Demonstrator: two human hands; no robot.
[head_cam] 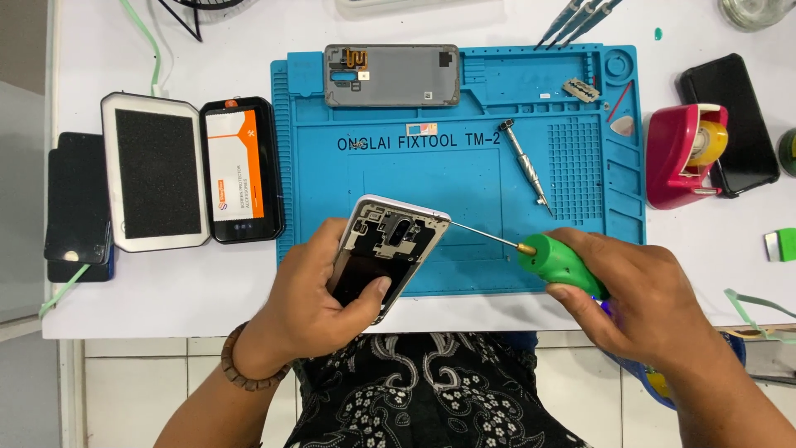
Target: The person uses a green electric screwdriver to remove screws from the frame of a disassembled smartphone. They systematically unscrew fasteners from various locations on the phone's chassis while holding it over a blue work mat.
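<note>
Just below the middle of the frame, an opened phone (388, 253) with its back removed shows a glossy dark battery area and a silver metal shield inside a pale frame; it sits tilted over the lower edge of a blue rubbery work mat (464, 249). The left hand (319, 303) wraps around it from below, thumb pressed on the dark panel and fingers curled behind the frame. The right hand (634, 294), at lower right, closes firmly round the smooth green plastic handle of a screwdriver (543, 253), whose thin steel shaft with a brass collar reaches to the phone's upper right corner. Higher on the mat lies a grey plastic back cover (391, 75), and to its right a small knurled metal screwdriver (524, 166). On the white table (207, 282) at left rest a white-framed pad with a black foam square (155, 172) and a black phone with an orange-and-white screen (241, 170). At right stands a pink tape dispenser (684, 155).
</note>
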